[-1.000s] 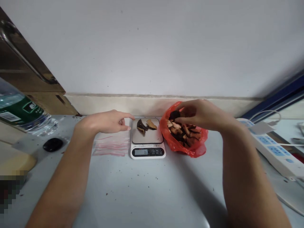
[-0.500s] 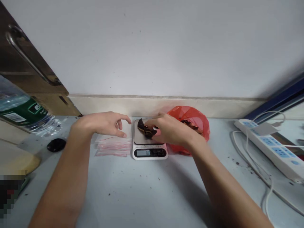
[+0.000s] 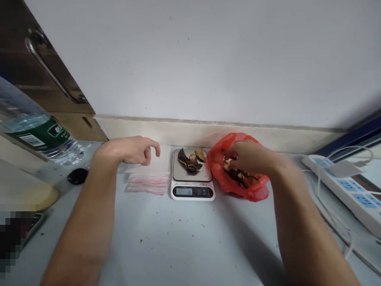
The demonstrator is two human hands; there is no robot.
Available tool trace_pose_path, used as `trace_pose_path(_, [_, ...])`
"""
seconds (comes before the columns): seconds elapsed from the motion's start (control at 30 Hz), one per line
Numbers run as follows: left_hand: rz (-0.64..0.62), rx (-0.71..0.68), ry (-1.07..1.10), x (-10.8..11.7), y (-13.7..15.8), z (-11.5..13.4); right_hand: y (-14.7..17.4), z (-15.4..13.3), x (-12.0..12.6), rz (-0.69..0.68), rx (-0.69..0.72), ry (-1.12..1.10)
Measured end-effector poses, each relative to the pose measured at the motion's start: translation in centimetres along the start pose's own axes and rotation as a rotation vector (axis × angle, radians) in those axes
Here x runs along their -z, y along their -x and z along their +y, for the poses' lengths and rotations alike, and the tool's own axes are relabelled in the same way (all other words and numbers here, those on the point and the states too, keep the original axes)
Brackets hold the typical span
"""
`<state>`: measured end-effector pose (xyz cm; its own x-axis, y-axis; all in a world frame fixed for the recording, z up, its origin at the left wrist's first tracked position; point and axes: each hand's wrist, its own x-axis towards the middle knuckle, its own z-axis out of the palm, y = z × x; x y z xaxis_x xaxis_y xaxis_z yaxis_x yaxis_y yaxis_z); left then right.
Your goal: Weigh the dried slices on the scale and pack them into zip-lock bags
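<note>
My left hand (image 3: 138, 150) hovers over a stack of clear zip bags (image 3: 147, 183) with reddish seal lines. Its fingers are loosely bent and apart, holding nothing. My right hand (image 3: 248, 157) reaches into an open red plastic bag (image 3: 220, 180); its fingertips are hidden among dark brown dried slices (image 3: 238, 174), so I cannot tell whether they grip any. Between the hands stands a white digital scale (image 3: 193, 194), its display seeming to read 7.8. On its metal plate lie several curled dried pieces (image 3: 190, 162), dark-skinned with paler, yellowish insides.
At left, a clear bottle with a green label (image 3: 44, 133) leans into view beside a black oval object (image 3: 77, 176). A white power strip (image 3: 345, 184) with cables lies at right. Behind the table (image 3: 178, 246) rises a white wall (image 3: 208, 67). Dark crumbs dot the tabletop.
My right hand has moved from the scale plate rightward into the red bag, uncovering the pieces on the plate. My left hand's fingers have curled in slightly. The display reading looks unchanged.
</note>
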<state>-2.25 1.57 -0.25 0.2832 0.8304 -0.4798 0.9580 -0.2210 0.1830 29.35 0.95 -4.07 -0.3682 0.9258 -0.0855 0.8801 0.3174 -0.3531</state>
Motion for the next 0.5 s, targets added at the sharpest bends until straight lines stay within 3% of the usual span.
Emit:
trace_pose_path(0.13, [0.144,-0.089,0.031,0.4,0.8,-0.5,0.3,-1.7,0.9,0.164,-0.078,0.094])
trace_pose_path(0.27, [0.365,-0.197,0.091,0.7,1.4,-0.4,0.6,-5.1,0.7,0.362,0.071,-0.078])
trace_pose_path(0.37, [0.484,-0.273,0.187,0.8,1.7,0.2,0.5,-7.4,-0.3,0.306,0.233,-0.259])
trace_pose_path(0.5, [0.590,-0.356,0.347,0.7,1.9,1.4,-0.5,-9.4,-1.9,0.137,0.357,-0.274])
